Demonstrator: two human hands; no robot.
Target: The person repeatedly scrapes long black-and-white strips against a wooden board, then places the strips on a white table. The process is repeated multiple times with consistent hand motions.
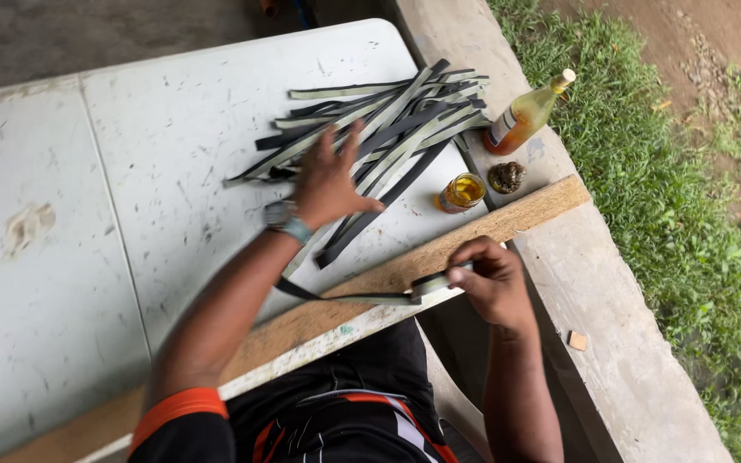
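Strip [370,297] end hidden under left forearm; right hand [495,283] pinches it closed at table [130,171] edge; left hand [329,182] splayed open over strip pile [405,120] — flat, dark, pale-edged; glass bottle [525,116] beside.

- A white, scuffed folding worktop [130,171] is seen filling the frame from 9 to 12 o'clock.
- A worn wooden plank [508,219] is laid along its near edge.
- A grey concrete ledge [619,360] is set from 1 toward 5 o'clock.
- Green grass [688,214] and bare dirt [713,34] are shown at 2 to 4 o'clock, lit by soft daylight.
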